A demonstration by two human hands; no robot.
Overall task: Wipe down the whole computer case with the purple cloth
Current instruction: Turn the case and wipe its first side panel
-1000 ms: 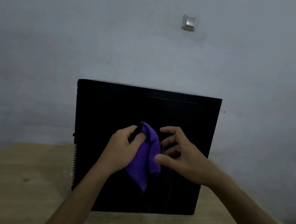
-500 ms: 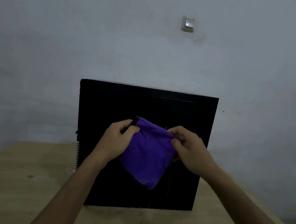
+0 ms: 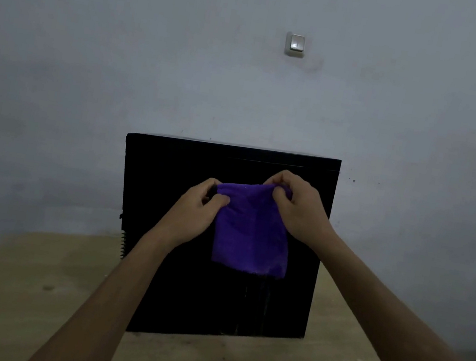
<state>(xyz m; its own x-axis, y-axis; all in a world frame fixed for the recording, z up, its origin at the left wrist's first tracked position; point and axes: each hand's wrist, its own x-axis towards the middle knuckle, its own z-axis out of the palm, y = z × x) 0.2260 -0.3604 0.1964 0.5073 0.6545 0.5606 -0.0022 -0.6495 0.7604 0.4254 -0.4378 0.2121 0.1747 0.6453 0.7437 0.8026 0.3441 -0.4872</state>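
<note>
A black computer case (image 3: 157, 286) stands upright on a wooden table, its broad side panel facing me. In front of that panel hangs the purple cloth (image 3: 251, 235), spread flat and held by its top edge. My left hand (image 3: 196, 209) pinches the cloth's upper left corner. My right hand (image 3: 296, 210) pinches the upper right corner, fingers curled over the edge. The cloth's lower edge hangs free around mid-height of the panel. Whether the cloth touches the panel I cannot tell.
The wooden table (image 3: 27, 281) reaches left and right of the case, and its front right corner lies near the frame's bottom right. A grey wall with a white light switch (image 3: 295, 44) rises close behind the case.
The cloth went from a bunched wad in my left hand to a flat sheet. My right hand took its other corner, and both hands pulled it level.
</note>
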